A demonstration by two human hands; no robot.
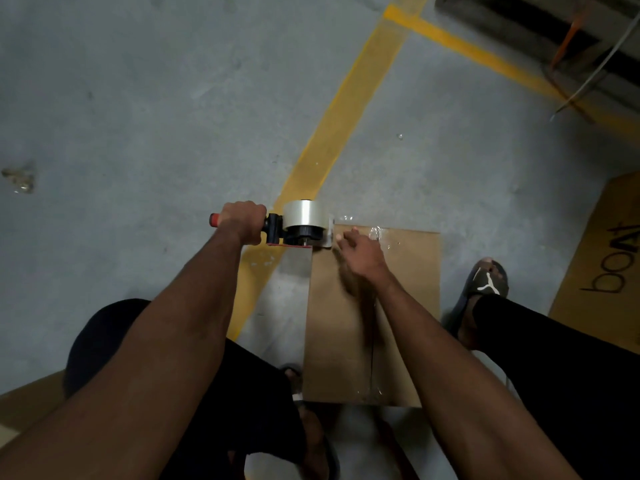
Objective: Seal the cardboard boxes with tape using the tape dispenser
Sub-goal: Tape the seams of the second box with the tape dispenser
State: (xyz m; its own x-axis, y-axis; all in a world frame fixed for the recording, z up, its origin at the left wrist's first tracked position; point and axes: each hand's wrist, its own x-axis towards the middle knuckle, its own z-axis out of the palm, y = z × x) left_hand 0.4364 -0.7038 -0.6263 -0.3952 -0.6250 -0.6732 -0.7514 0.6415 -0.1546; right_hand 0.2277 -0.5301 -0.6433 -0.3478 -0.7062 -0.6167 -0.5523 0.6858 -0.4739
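Red-handled black tape dispenser (277,230) with its clear tape roll (303,213) sits at the far left corner of the flat brown cardboard box (346,341) on the grey concrete floor (138,98). Left hand (242,220) wraps its fingers round the handle, forearm extended. Likely light and rigid; the handle is the correct hold. Right hand (360,247) rests on the box top, fingers loosely apart, blurred.
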